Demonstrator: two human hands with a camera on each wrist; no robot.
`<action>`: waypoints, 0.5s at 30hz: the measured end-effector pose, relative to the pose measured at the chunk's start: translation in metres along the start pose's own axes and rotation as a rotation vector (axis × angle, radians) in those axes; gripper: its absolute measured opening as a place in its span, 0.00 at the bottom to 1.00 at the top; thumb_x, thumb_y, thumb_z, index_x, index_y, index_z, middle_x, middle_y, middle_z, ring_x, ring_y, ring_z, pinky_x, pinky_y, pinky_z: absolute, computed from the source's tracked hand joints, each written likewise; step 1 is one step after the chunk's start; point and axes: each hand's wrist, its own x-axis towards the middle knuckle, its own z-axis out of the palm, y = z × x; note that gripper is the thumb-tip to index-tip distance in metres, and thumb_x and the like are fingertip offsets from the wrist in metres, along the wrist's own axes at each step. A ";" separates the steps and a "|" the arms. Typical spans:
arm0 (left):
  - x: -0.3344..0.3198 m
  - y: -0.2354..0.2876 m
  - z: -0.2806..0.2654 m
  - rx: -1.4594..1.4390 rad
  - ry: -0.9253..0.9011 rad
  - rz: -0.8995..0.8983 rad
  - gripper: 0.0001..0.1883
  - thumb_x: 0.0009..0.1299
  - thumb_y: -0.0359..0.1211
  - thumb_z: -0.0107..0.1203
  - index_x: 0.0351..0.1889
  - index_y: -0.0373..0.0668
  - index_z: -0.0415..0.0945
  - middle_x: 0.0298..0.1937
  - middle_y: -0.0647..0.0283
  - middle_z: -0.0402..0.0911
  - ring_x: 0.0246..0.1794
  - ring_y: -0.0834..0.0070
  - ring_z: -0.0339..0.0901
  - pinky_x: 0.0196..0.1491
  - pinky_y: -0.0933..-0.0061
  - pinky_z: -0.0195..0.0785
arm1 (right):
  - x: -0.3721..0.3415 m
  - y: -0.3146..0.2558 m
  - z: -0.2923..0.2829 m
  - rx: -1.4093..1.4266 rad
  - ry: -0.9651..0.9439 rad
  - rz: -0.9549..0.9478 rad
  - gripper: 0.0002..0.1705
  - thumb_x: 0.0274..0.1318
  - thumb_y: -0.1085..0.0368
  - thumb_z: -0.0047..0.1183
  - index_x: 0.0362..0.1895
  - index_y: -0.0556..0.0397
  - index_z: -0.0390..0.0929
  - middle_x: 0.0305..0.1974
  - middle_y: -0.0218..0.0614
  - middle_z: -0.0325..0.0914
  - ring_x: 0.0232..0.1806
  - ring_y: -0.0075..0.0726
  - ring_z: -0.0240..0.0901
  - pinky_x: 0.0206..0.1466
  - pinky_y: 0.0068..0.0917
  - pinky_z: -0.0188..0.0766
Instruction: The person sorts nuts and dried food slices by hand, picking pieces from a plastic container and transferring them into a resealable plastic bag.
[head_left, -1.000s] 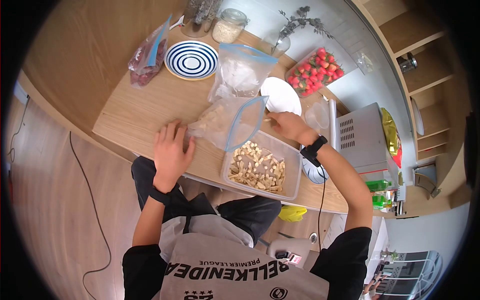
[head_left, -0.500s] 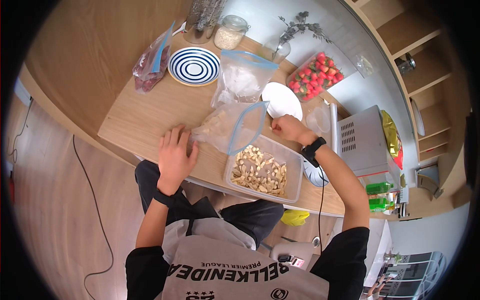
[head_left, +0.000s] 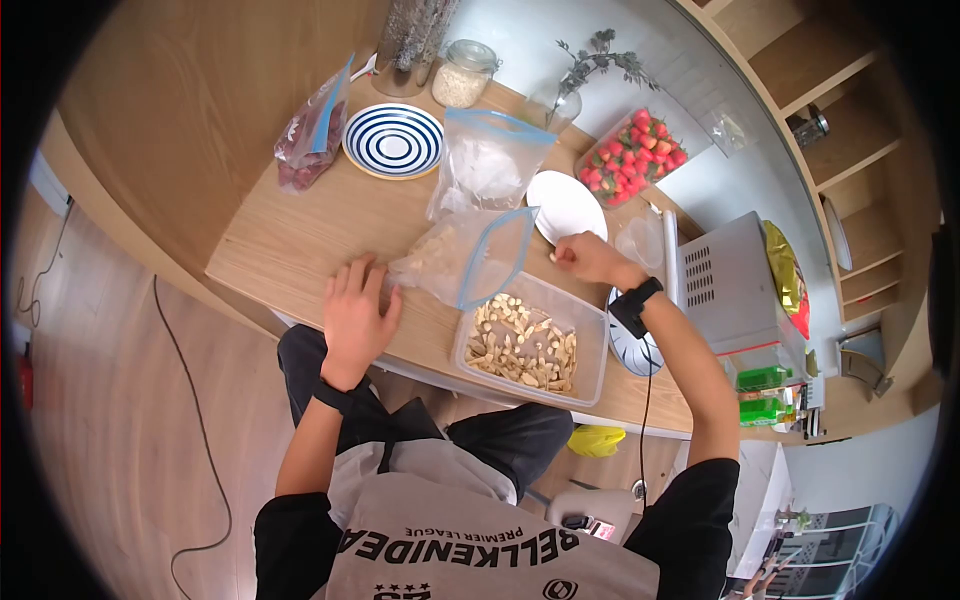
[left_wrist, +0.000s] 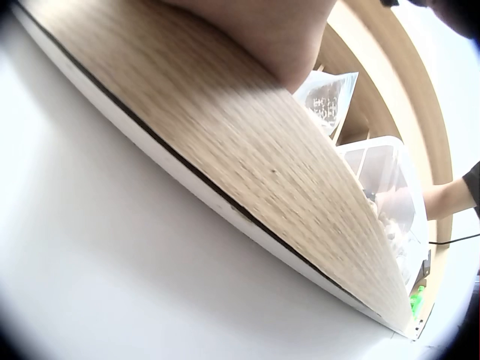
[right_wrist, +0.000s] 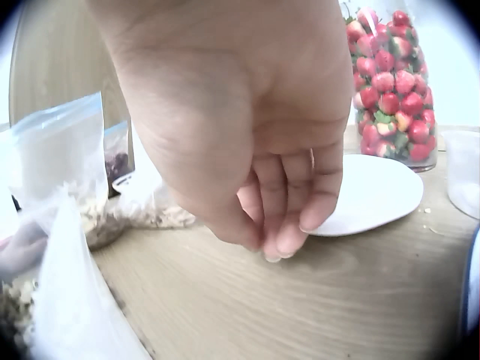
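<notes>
My left hand (head_left: 360,318) rests on the tabletop near its front edge, fingers stretched out beside the closed end of a zip bag (head_left: 455,255). That bag lies on its side with pale pieces inside, its blue-edged mouth spread over the clear plastic bin (head_left: 600,375). Chopped pale pieces (head_left: 525,345) cover much of the bin's floor. Beyond the bin, close to the white plate (head_left: 565,205), my right hand (head_left: 595,260) pinches a small pale piece (head_left: 553,257) between thumb and fingers. In the right wrist view, the right hand (right_wrist: 262,180) points down over the wood, thumb against the fingertips.
Behind stand another zip bag (head_left: 490,165) with white contents, a blue-ringed plate (head_left: 393,142), a bag of dark red pieces (head_left: 312,140), a grain jar (head_left: 463,75) and a box of strawberries (head_left: 635,155). A grey appliance (head_left: 735,275) is at the right; crumbs (right_wrist: 427,225) lie beside the plate.
The head view has shifted slightly, so the scene sits a little lower and further right. My left hand stays by the bag; the right keeps its pinch beside the white plate.
</notes>
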 end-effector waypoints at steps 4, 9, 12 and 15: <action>0.001 0.002 -0.001 -0.015 0.018 0.001 0.15 0.66 0.32 0.65 0.48 0.36 0.80 0.58 0.52 0.81 0.55 0.51 0.77 0.56 0.55 0.69 | -0.005 -0.018 -0.043 0.355 0.175 -0.080 0.08 0.64 0.65 0.63 0.43 0.55 0.86 0.33 0.35 0.87 0.35 0.29 0.81 0.43 0.31 0.76; -0.001 -0.002 0.004 -0.009 0.007 0.013 0.15 0.67 0.33 0.64 0.49 0.36 0.80 0.59 0.52 0.80 0.55 0.52 0.77 0.57 0.54 0.68 | -0.019 -0.096 -0.085 0.553 0.284 -0.176 0.08 0.67 0.65 0.64 0.45 0.55 0.86 0.33 0.27 0.85 0.35 0.18 0.77 0.41 0.23 0.73; 0.000 0.000 0.002 0.006 0.008 0.020 0.15 0.67 0.33 0.64 0.49 0.36 0.80 0.59 0.52 0.80 0.56 0.52 0.77 0.57 0.54 0.68 | -0.022 -0.128 -0.088 0.552 0.236 -0.257 0.09 0.67 0.64 0.64 0.46 0.55 0.86 0.34 0.26 0.85 0.35 0.17 0.77 0.42 0.22 0.73; 0.001 0.001 0.001 0.009 0.009 0.011 0.14 0.66 0.32 0.65 0.47 0.36 0.80 0.58 0.52 0.81 0.56 0.51 0.77 0.57 0.54 0.69 | -0.023 -0.136 -0.091 0.608 0.228 -0.267 0.09 0.67 0.65 0.62 0.46 0.56 0.86 0.35 0.26 0.86 0.36 0.17 0.78 0.43 0.22 0.74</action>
